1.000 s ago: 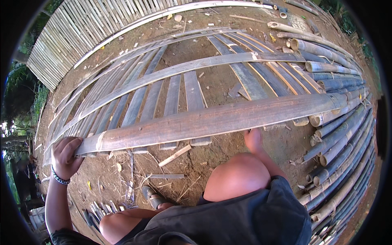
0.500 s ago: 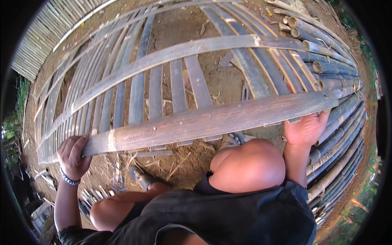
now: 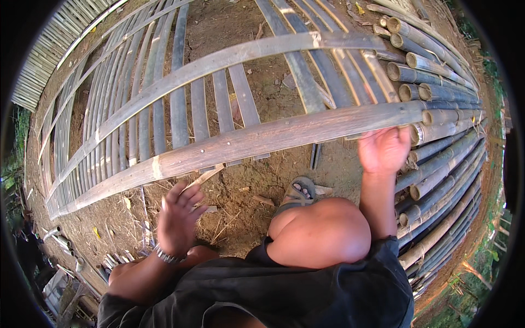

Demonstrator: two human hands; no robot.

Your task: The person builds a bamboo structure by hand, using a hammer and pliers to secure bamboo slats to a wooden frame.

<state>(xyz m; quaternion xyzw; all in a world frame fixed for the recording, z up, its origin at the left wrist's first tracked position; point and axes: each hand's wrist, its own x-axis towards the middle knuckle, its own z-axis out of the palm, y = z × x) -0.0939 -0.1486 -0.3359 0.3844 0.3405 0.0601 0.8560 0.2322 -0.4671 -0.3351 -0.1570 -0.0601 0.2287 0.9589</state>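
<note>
A long, brown, split-bamboo slat (image 3: 262, 138) with nail heads along it forms the near edge of a bamboo lattice frame. My right hand (image 3: 384, 150) is palm up under the right end of this slat and grips it, its fingers mostly hidden beneath. Apart from the slat, my left hand (image 3: 178, 221) is raised over the ground near its left half, fingers spread and holding nothing. Beyond lies a second long cross slat (image 3: 213, 65), with narrower strips (image 3: 179, 104) running crosswise under both.
Stacked bamboo poles (image 3: 432, 117) stand close on the right, their cut ends facing the frame. A bamboo slat panel (image 3: 60, 38) lies at far left. Cut bamboo pieces (image 3: 65, 246) are at lower left. My sandalled foot (image 3: 298, 191) rests on the dirt ground.
My left hand has let go of the near slat's left part and moved right, opening. My right hand stays at the right end. The view has shifted slightly.
</note>
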